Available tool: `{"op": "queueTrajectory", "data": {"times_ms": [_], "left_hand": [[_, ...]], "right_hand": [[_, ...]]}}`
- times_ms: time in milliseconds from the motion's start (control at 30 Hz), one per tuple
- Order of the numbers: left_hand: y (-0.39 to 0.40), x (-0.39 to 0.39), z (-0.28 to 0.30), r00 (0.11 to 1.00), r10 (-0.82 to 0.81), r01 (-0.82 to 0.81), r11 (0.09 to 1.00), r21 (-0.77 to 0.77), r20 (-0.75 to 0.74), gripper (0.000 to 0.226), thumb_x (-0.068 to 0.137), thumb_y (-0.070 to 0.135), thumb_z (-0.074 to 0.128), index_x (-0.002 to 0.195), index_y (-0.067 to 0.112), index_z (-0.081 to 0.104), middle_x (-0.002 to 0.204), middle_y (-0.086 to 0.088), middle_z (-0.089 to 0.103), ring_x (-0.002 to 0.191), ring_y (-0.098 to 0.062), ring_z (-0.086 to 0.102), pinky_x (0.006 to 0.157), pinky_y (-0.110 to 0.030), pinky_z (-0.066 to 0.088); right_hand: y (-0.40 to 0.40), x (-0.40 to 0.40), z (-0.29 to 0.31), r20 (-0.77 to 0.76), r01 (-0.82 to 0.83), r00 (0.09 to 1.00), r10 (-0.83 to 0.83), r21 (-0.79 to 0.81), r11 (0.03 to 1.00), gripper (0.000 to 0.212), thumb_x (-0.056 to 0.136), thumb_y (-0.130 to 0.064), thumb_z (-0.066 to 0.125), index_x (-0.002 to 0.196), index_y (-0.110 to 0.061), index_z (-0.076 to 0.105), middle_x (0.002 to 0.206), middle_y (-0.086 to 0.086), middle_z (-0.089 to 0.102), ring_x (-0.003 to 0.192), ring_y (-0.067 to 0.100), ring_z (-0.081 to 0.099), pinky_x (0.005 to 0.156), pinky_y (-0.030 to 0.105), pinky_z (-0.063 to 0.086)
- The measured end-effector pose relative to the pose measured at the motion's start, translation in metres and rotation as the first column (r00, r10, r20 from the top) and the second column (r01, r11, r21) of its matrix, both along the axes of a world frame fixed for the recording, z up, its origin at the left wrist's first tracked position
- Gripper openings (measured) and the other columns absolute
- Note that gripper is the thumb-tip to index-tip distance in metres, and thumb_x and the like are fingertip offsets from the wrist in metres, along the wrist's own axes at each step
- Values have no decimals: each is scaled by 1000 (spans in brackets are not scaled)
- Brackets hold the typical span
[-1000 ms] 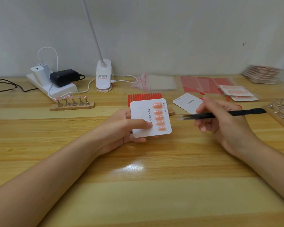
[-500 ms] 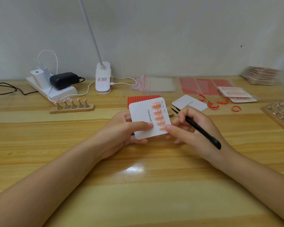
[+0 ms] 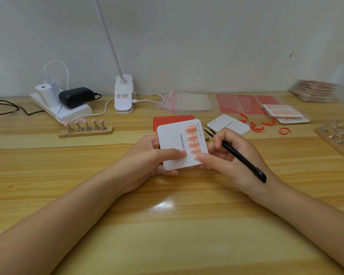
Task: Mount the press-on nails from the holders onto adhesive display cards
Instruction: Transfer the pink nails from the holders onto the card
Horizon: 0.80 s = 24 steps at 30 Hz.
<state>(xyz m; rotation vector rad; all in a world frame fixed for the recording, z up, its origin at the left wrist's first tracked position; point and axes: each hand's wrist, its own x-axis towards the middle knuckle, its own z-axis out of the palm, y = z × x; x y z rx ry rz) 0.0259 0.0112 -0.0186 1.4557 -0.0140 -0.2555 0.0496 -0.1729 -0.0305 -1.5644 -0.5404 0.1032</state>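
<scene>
Two bare forearms reach in from the near edge over the wooden table. The left hand grips a white display card just above the tabletop, thumb pressed across its face and fingers curled behind it. Printed text on the card reads "Handmade". A column of peach press-on nails runs down the card's right side; the lowest one is partly covered by the right thumb, which presses on the card's lower right corner. The right hand also clasps black tweezers, the shaft lying across the back of the hand and the tips pointing away, just right of the card's top corner.

Beyond the card lies a sheet of red adhesive strips, partly hidden by it. To its right rests a blank white card, with curled red backing scraps near it. To the left stands a wooden nail holder carrying five pink nails on metal stems. At the right edge, another holder board is blurred.

Farther back sit a white power strip with chargers, a clip lamp, clear bags, red sheets and finished cards. A blurred stack of cards lies against the wall.
</scene>
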Motion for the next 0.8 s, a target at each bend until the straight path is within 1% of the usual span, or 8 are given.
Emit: {"op": "queueTrajectory", "data": {"times_ms": [133,200,267,367,433,533,667,800], "left_hand": [[2,0,1,1000,-12,12,1000,-2,1,23,77,0,64,97,12,63,87,1,74,75,-11,70,50,-18,53],[3,0,1,1000,-22,22,1000,1,-3,23,78,-1,64,96,14,63,88,0,74,77,-12,70,50,-18,54],[3,1,1,999,-39,39,999,21,-12,25,79,-1,64,98,16,62,90,1,74,79,-13,71,51,-18,53],[2,1,1,997,-79,79,993,91,0,26,80,0,64,97,19,63,90,4,74,79,-11,70,51,-18,53],[1,1,1,995,-103,100,985,142,12,26,81,0,64,97,21,63,89,6,74,78,-9,70,52,-18,52],[1,0,0,991,-129,123,974,188,24,27,80,2,65,100,21,62,90,6,74,78,-9,70,52,-17,51],[2,1,0,990,-140,133,971,197,22,28,81,2,64,101,20,62,92,5,74,79,-9,70,52,-17,51],[4,0,0,989,-144,138,974,182,19,28,80,2,64,102,20,62,94,5,74,80,-10,70,53,-17,51]], "right_hand": [[-4,-3,2,7,20,1000,-20,-39,999,26,69,-19,73,74,-15,49,68,-4,60,69,12,62,67,30,56],[-5,-4,5,-17,25,1000,-25,-24,999,24,67,-30,73,72,-21,52,76,12,63,76,19,63,69,31,58],[-5,-4,5,-29,48,998,-48,-16,999,22,69,-31,75,70,-24,54,85,29,57,83,35,61,73,38,58],[-3,-3,6,-23,72,997,-72,-1,997,20,69,-29,71,69,-22,52,84,29,55,91,46,58,76,45,56],[-3,-1,6,-17,80,997,-80,14,997,19,73,-25,69,70,-21,51,87,28,59,91,38,62,73,40,58],[-3,3,5,-3,147,989,-146,33,989,19,82,-18,65,72,-18,48,75,3,65,75,11,67,59,22,54],[-8,10,12,5,334,941,-338,130,933,38,96,-42,38,70,-24,60,56,-5,61,51,7,52,46,18,42],[-24,17,19,-76,182,983,-169,219,959,65,95,-56,20,83,-26,76,46,-6,46,43,8,36,44,16,37]]}}
